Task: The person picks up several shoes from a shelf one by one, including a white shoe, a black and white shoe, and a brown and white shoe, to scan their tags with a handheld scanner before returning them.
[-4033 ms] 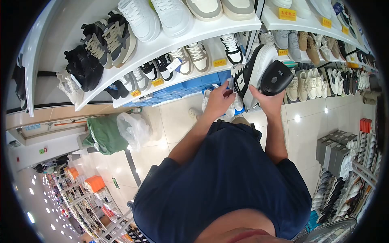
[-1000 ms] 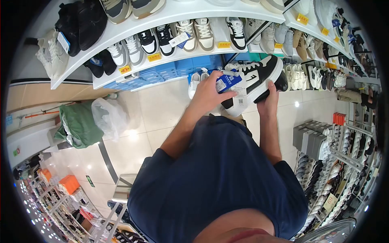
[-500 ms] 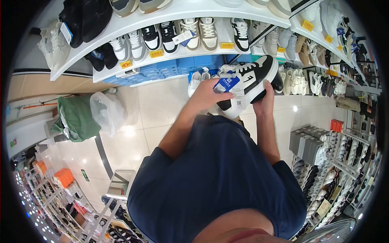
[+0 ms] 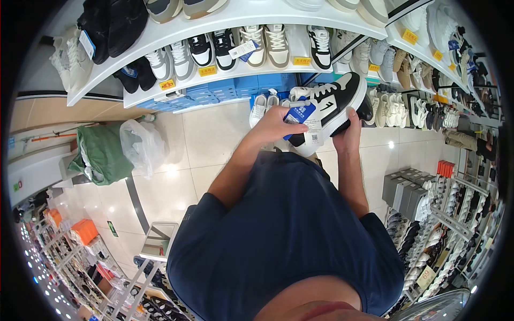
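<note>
A black-and-white sneaker (image 4: 333, 104) is held up in front of my chest, tilted, with its laces toward the upper left. My right hand (image 4: 349, 132) grips it along the sole edge, thumb on the near side. At the other end, my left hand (image 4: 274, 127) is closed on a blue tag (image 4: 301, 111), pinching it between thumb and fingers. Hanging beside that is a white label (image 4: 314, 131) with small print and a square code, lying against the toe area of the sneaker. Part of the sneaker is covered by the tags.
Ahead, a curved white shelf (image 4: 289, 68) carries several sneakers with orange price cards, above stacked blue boxes (image 4: 214, 91). A green bag (image 4: 104, 155) and a clear plastic bag (image 4: 142, 147) stand at left. Grey boxes (image 4: 404, 187) and shoe racks line the right.
The blue tag has turned slightly in my left hand and now shows more of its face. My right hand and the sneaker have barely moved.
</note>
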`<state>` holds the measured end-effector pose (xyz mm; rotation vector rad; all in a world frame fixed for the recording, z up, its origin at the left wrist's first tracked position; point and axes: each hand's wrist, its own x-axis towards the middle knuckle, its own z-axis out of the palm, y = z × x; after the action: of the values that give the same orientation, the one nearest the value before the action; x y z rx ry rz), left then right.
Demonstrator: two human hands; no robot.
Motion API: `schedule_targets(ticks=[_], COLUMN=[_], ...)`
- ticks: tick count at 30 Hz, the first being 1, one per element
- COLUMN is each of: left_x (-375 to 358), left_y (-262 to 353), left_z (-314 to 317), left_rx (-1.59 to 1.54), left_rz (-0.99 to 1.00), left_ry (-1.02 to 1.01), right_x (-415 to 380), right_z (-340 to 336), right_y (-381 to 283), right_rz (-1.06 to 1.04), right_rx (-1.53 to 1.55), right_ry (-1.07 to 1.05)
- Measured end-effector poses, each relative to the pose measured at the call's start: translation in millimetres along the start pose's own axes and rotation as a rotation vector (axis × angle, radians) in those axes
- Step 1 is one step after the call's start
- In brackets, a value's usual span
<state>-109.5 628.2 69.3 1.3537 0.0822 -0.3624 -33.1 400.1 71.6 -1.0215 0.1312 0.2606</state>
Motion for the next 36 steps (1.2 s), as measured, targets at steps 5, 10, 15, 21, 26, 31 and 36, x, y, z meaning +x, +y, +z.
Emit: schedule_targets(ticks=[5,10,15,21,26,31,36], left_x=[3,2,1,0,-3,-7,-2], left_y=[-11,-10,-9,-9,-12,-18,-36], left_z=[3,3,4,4,2,-8,-19], left_rx=[-0.032,-0.048,-0.09,-0.106,-0.172,-0.225,-0.863], left_rz=[0.052,0.058,0.085,0.124,0.102,0.115,0.068], left_ry=[0.069,0.08,0.101,0.102,0.154,0.225,0.162], right_x=[3,4,5,4,8,-3,-7], right_z=[-2,0,2,6,-5,6,-25], right_y=[4,3,4,3,5,-10,-18], right_rz=[0.016,0.011,0.028,0.019,0.073,0.109,0.171], right_rx=[0.001,-0.028,-0.043,-0.048,-0.081,-0.168,-0.243], right_ry=[0.012,0.011,0.005,-0.012,0.074,0.126,-0.203])
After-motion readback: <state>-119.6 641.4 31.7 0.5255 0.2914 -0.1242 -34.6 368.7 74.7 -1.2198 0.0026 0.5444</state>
